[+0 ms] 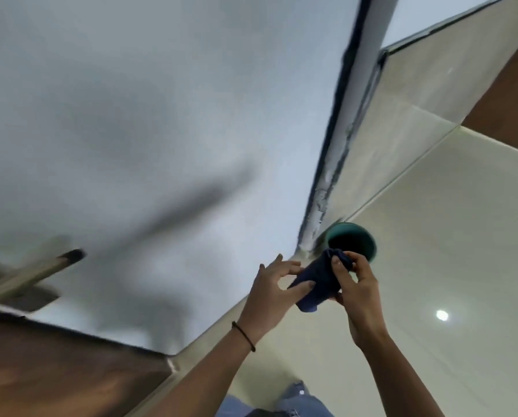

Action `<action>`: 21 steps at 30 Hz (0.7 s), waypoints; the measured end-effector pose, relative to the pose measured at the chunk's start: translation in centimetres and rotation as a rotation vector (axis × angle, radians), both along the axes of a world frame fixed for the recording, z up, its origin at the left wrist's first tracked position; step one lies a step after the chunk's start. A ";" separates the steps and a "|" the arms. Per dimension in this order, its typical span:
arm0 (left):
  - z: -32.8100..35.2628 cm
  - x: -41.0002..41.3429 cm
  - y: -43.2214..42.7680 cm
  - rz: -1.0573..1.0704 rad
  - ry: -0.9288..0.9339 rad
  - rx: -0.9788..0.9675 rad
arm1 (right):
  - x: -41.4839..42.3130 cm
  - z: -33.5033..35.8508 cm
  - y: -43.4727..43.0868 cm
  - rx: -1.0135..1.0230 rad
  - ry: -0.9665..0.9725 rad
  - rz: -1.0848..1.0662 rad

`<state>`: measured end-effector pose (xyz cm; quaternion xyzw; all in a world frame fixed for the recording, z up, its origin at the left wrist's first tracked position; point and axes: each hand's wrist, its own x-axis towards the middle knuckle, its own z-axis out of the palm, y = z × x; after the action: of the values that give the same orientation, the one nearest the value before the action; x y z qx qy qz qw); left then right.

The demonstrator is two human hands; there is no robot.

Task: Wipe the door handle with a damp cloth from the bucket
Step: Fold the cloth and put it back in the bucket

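A dark blue cloth [316,281] is bunched between both hands above the floor. My right hand [355,288] pinches its upper end between thumb and fingers. My left hand [274,285] has its fingers spread, with the thumb and fingertips touching the cloth's lower left side. A teal bucket [370,239] stands on the floor just beyond the hands, its inside dark. The metal lever door handle [32,273] juts from the door at the far left, blurred, well away from both hands.
A pale grey wall [146,115] fills the upper left. The brown wooden door [56,365] lies at the lower left. Glossy cream floor tiles [447,236] spread to the right, with a wall corner [324,194] near the bucket. Jeans-clad legs [282,404] show at the bottom.
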<state>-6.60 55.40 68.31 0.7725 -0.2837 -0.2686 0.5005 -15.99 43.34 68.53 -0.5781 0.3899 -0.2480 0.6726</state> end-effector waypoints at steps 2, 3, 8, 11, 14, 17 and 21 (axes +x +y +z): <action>0.2 -1.0 -4.5 -0.029 0.011 -0.027 | -2.0 0.2 -4.1 -0.022 0.025 -0.011; 0.3 -1.5 -6.6 -0.041 0.016 -0.042 | -2.9 0.3 -6.1 -0.042 0.053 0.003; -0.1 -1.6 -15.7 -0.024 0.143 -0.092 | -5.8 -1.0 -14.7 -0.077 0.240 0.171; -1.0 -0.4 -20.9 0.050 0.293 -0.074 | -5.6 -3.0 -19.5 -0.132 0.359 0.299; -3.6 1.5 -26.3 0.126 0.464 -0.046 | -4.1 -5.1 -24.3 0.036 0.270 0.333; -7.6 3.6 -32.2 0.153 0.770 -0.038 | -2.2 -8.2 -29.8 0.217 0.213 0.170; -12.3 5.7 -39.1 0.132 1.086 0.008 | 0.3 -12.2 -36.9 0.458 0.156 0.013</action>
<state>-0.90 16.31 55.97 0.5408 0.0657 -0.5980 0.5879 -15.71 6.49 56.37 -0.4303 0.4830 -0.1035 0.7555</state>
